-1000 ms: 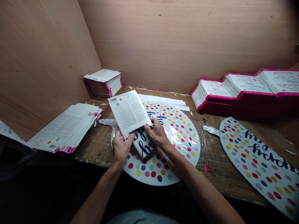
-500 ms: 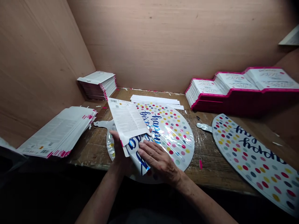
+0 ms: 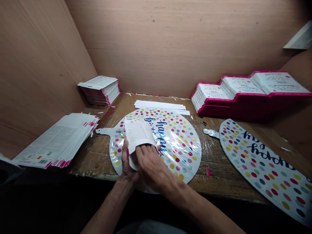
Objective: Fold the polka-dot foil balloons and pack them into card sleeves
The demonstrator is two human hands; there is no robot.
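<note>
My left hand (image 3: pixel 127 162) is closed around a white printed card envelope (image 3: pixel 140 132), its thumb along the left edge. The envelope is tilted, with its mouth towards me. My right hand (image 3: pixel 152 165) reaches into that mouth with fingers bent and close together; the fingertips and whatever they touch inside are hidden. Below both hands lies a flat round foil balloon (image 3: pixel 181 143), white with coloured dots and blue "happy birthday" lettering. Its filling tail (image 3: pixel 103 131) points left.
Envelopes are stacked at the front left (image 3: pixel 55 139) and back left (image 3: pixel 98 83). Pink-edged packs (image 3: pixel 243 86) form a stepped stack at the back right. Another dotted balloon (image 3: pixel 265 169) overhangs the table's front edge on the right. White paper strips (image 3: pixel 159 105) lie near the back panel.
The folded foil balloon that stuck out of the envelope's mouth has gone out of sight. My right fingers have moved from on top of it into the mouth, and the envelope sits lower.
</note>
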